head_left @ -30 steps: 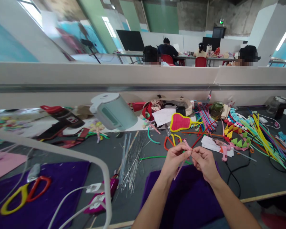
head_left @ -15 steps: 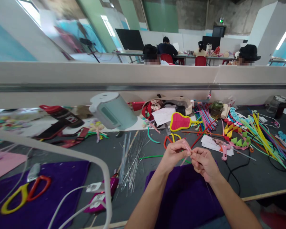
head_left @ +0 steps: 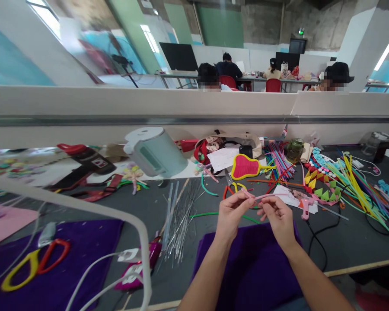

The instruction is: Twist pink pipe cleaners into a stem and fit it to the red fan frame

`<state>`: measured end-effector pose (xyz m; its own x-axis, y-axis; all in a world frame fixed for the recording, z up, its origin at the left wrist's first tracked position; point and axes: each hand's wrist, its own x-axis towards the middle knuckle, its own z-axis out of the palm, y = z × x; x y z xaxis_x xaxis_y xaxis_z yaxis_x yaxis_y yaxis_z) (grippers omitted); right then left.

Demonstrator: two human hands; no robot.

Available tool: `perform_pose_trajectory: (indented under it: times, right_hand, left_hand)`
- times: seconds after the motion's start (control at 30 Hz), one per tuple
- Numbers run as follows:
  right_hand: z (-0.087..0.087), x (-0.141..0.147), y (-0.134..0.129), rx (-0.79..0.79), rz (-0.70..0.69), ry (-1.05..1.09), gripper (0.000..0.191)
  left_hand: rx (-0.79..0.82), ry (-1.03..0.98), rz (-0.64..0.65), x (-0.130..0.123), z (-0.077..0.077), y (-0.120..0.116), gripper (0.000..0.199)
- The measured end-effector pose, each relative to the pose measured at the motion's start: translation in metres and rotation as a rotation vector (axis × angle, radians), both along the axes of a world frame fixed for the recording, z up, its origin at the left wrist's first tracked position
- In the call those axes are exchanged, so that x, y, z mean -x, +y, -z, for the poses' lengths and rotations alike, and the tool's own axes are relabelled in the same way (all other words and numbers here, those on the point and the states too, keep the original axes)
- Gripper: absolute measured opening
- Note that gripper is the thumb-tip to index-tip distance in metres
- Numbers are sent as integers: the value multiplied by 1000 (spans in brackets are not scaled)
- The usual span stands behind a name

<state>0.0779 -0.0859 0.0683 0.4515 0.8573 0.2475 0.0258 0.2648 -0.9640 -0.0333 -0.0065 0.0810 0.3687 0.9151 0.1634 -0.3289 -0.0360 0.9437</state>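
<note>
While my left hand (head_left: 230,212) pinches the pink strip (head_left: 267,195) over the worktop (head_left: 359,242), my right hand (head_left: 280,218) curls beside it, though from afar I cannot tell if it grips, and such light, bendy stuff seems best held by fingertips near the bend.

The left hand (head_left: 230,214) and right hand (head_left: 278,216) are bare, with slender fingers and narrow wrists. The left forearm (head_left: 207,268) and right forearm (head_left: 311,272) are bare too, smooth in outline and plain, each slim at the wrist and broadening evenly toward the elbow. Low in the view, between the forearms, shows a small patch of muted blue-grey clothing (head_left: 291,304), its cut too little visible to tell.
</note>
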Motion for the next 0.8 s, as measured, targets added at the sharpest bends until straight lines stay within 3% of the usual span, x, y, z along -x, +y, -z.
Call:
perform_pose_trajectory:
  times: [0.17, 0.3, 0.43, 0.53, 0.63, 0.7, 0.8]
  right_hand:
    - [-2, -7, -2, -111, 193, -92, 21]
    - [-5, -2, -9, -198, 67, -160, 21]
    - [-5, 10, -14, -171, -81, -129, 18]
    - [-4, 14, -13, -111, -192, 28, 19]
    - [-5, 13, -9, -94, -311, 335, 25]
    - [-7, 12, -7, -98, -340, 483, 29]
    - [-10, 13, -7, -86, -330, 532, 31]
  left_hand:
    - [94, -67, -165, 2, 13, 6, 13]
    - [171, -170, -266, 3, 21, 12, 15]
    - [245, -284, -279, 4, 24, 16, 17]
    - [327, -342, -233, 5, 25, 17, 18]
    - [406, -377, -190, 6, 27, 16, 18]
    - [445, -403, -163, 6, 29, 13, 17]
    - [498, -442, -133, 4, 32, 8, 14]
